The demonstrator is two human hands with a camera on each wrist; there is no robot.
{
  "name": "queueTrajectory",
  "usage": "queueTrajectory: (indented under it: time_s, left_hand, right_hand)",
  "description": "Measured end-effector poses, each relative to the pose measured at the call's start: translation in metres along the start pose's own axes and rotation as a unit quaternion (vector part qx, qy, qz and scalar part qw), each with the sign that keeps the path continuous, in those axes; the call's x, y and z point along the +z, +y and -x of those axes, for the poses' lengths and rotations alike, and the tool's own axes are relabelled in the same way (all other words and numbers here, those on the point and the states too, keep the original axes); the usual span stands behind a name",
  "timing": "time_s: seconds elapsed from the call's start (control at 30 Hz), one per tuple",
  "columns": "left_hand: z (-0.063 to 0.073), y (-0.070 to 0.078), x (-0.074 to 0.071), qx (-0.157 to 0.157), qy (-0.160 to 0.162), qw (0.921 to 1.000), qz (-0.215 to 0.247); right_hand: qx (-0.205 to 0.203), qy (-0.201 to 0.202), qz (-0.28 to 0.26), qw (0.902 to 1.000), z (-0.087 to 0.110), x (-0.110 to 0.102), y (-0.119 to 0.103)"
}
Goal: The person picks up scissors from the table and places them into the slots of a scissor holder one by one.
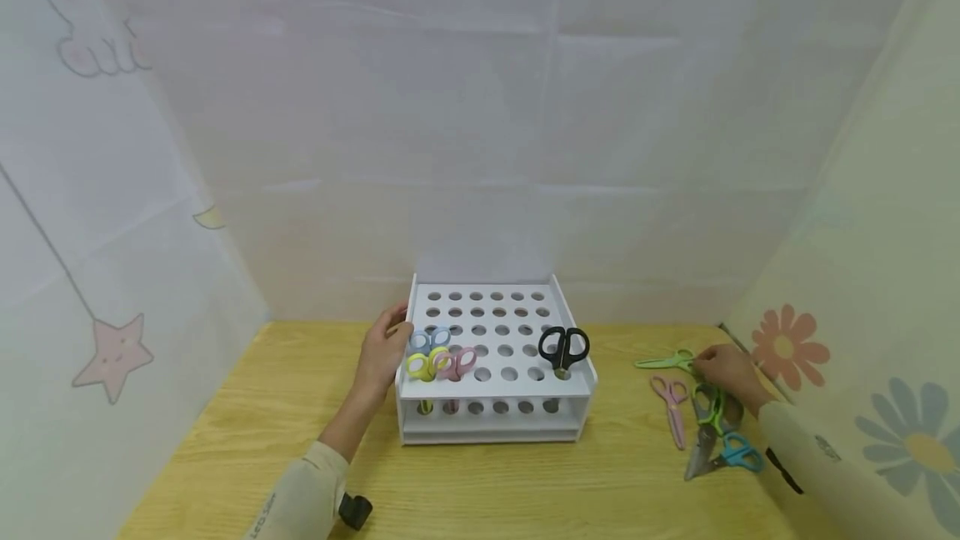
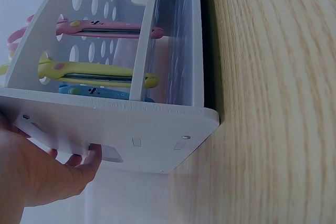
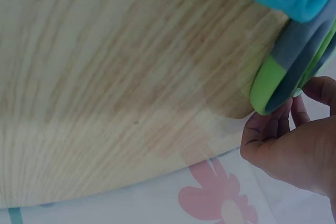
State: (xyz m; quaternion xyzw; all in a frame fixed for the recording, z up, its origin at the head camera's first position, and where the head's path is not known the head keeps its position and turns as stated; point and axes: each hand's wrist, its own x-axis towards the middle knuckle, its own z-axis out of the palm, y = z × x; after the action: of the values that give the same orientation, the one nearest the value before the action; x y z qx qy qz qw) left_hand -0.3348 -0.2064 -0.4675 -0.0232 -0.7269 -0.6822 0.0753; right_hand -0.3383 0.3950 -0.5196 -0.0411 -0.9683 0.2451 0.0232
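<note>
A white rack [image 1: 457,387] with rows of round holes stands on the table. My left hand [image 1: 382,354] grips its left side panel, fingers at the cutout [image 2: 111,153]. Blue scissors [image 1: 441,333], yellow scissors [image 2: 100,72] and pink scissors [image 2: 110,28] stand in holes at the rack's left. Black-handled scissors [image 1: 551,346] stand at its front right. On the right, my right hand [image 1: 726,369] pinches the handle end of light green scissors [image 1: 656,362], which lie flat; the right wrist view mostly hides this grip.
Pink scissors [image 1: 677,419], green-and-grey scissors [image 1: 703,440] and blue-handled scissors [image 1: 742,452] lie near my right hand, the latter two overlapping. Printed cloth walls [image 1: 480,148] enclose the wooden table [image 1: 495,490] at the back and sides.
</note>
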Motion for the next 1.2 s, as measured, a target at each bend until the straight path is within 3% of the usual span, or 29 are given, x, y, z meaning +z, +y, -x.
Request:
queueTrajectory:
  time_s: [0.4,0.6,0.77,1.0,1.2]
  left_hand:
    - [0.003,-0.001,0.001,0.002,0.002,1.0000,-0.005]
    - [0.003,0.001,0.001,-0.001,-0.004,1.0000,-0.007]
    - [0.003,0.002,-0.002,-0.008,-0.005,0.9999,-0.013]
    - [0.003,-0.002,-0.004,-0.015,-0.010,0.9998,-0.004]
    - [0.003,0.001,-0.002,-0.013,-0.015,0.9998,-0.004]
  right_hand:
    - [-0.014,0.027,-0.027,0.9992,0.014,0.002,-0.005]
    - [0.010,0.046,-0.058,0.9972,0.014,0.000,0.001]
    - [-0.001,0.054,-0.094,0.9941,0.018,-0.006,-0.007]
    - [-0.052,0.056,-0.154,0.9851,0.022,-0.023,-0.021]
    - [-0.055,0.043,-0.225,0.9717,0.020,-0.041,-0.025]
